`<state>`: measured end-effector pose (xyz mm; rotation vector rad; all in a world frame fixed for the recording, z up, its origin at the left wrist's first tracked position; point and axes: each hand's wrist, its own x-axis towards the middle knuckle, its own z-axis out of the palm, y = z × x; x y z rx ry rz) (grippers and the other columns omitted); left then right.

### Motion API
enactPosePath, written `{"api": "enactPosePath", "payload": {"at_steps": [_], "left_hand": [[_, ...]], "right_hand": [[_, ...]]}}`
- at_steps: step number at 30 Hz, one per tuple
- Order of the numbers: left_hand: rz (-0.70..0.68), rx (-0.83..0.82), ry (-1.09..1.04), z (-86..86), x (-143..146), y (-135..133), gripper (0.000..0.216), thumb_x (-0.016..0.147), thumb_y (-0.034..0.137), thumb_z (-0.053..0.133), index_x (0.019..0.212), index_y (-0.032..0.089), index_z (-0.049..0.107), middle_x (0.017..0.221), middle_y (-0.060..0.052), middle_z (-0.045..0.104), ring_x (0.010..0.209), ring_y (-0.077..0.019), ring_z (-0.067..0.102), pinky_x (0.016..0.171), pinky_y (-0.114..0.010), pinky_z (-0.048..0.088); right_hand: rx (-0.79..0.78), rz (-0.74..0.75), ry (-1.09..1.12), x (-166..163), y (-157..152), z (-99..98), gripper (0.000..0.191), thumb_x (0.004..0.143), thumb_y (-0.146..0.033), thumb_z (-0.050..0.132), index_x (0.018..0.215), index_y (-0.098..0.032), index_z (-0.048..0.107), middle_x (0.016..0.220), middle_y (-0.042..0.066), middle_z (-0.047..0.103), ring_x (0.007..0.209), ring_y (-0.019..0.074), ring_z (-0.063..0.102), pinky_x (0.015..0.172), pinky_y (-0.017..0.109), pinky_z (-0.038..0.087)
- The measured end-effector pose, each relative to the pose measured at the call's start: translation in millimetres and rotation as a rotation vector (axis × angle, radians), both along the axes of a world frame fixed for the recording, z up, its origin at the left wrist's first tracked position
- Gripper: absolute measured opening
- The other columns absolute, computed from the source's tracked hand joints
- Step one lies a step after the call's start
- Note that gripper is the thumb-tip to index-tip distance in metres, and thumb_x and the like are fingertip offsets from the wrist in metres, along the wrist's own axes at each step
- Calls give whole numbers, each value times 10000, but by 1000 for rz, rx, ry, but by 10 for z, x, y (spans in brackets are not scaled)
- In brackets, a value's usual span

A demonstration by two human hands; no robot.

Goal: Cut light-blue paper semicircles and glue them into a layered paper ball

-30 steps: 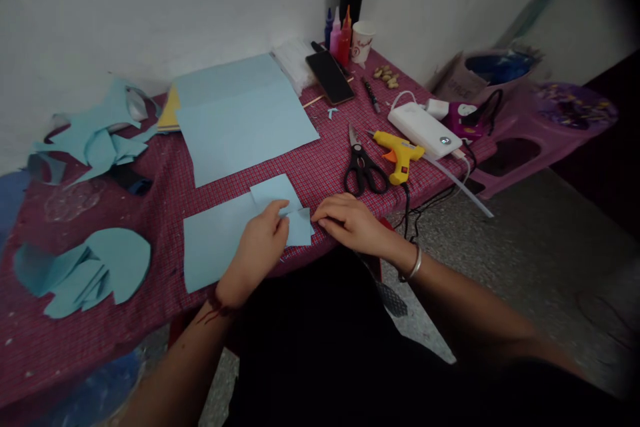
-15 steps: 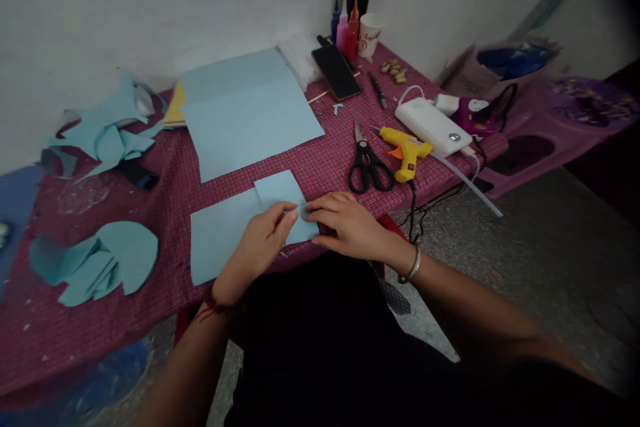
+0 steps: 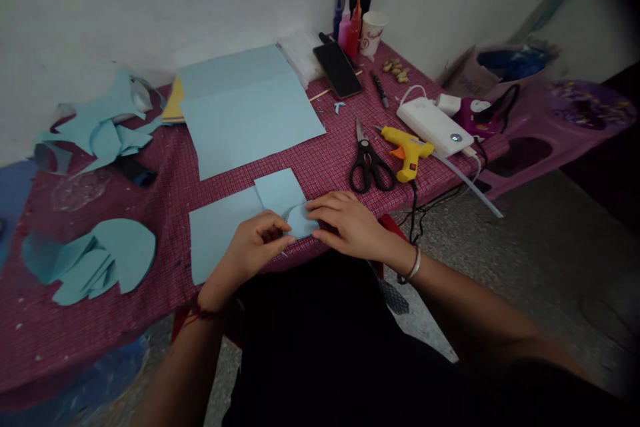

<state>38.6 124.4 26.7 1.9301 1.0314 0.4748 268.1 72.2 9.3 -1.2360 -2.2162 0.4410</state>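
Note:
A small piece of light blue paper (image 3: 301, 219) with a curved edge lies near the table's front edge, between my two hands. My left hand (image 3: 255, 243) has its fingers curled, the thumb and fingertips closed at the piece's left edge. From the other side, the fingers of my right hand (image 3: 347, 223) press on the piece, with the thumb at its lower right corner. Under the left hand spreads a larger blue sheet (image 3: 220, 223). A squarish blue paper (image 3: 280, 187) overlaps it just behind the small piece.
Black-handled scissors (image 3: 369, 167) and a yellow glue gun (image 3: 407, 150) lie right of the papers, before a white power bank (image 3: 434, 125). Behind are a big blue sheet (image 3: 250, 110) and a phone (image 3: 337, 70). Cut blue scraps (image 3: 107, 260) lie at left.
My left hand has shifted slightly down and left, its fingers more curled, baring more of the small piece's curved edge. My right hand stays nearly in place.

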Motion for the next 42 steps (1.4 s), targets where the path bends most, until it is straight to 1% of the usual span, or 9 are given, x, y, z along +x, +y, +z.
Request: {"api": "enactPosePath", "payload": {"at_steps": [2,4,6,10,13,19,25,37,42], "left_hand": [[-8,36,1,-9,-8,-5,159,743,326,712,811,184,688,717,4,623,556,-102,506,534,-221,400],[-7,105,1,-14,-19,-19,126,791,307,656,789,187,694,752,-20,653,639,-131,566,613,-246,436],[20,173,29,-13,-26,-39,163,831,284,589,740,190,688,738,-30,658,696,-155,591,670,-269,445],[55,234,106,7,-28,-77,194,827,267,557,683,198,667,674,-16,622,654,-157,573,635,-273,427],[38,242,129,24,-18,-76,191,823,269,549,678,202,654,677,-12,621,657,-158,572,630,-275,425],[-23,249,122,13,12,-48,193,840,250,548,681,201,645,687,-8,615,655,-149,575,636,-264,423],[-53,260,109,-8,11,-54,183,852,238,559,705,194,658,704,-11,607,664,-144,579,638,-256,425],[-64,267,84,-44,4,-59,173,853,213,566,725,188,679,705,-11,623,661,-136,578,633,-250,431],[-155,244,63,-4,-36,-22,184,891,192,527,809,159,688,755,-26,628,704,-133,584,656,-245,443]], "right_hand": [[1,-7,-4,-5,0,1,254,922,-321,578,1122,-178,641,1231,92,651,1115,252,570,963,426,372],[6,-14,-5,-3,-1,-3,272,917,-316,585,1148,-181,632,1252,100,638,1127,261,565,961,438,379],[7,-16,8,11,1,-13,277,910,-294,592,1159,-178,628,1258,111,628,1134,265,563,969,448,387],[11,-33,129,73,19,-39,198,917,-193,546,1084,-188,652,1181,113,641,1102,237,582,956,429,440],[33,-6,198,120,39,-40,204,921,-151,514,1049,-187,669,1126,114,656,1062,222,600,929,419,473],[29,56,134,153,62,-23,202,926,-163,536,1047,-189,695,1065,88,696,1016,217,611,923,419,456],[28,93,116,168,70,-51,214,919,-165,548,1060,-202,704,1093,69,705,1036,211,604,934,419,430],[35,93,106,165,70,-70,209,920,-162,552,1054,-203,707,1089,60,713,1030,211,607,938,413,426],[42,94,96,163,72,-68,213,917,-153,554,1058,-194,708,1096,65,712,1037,215,603,943,419,425]]}}
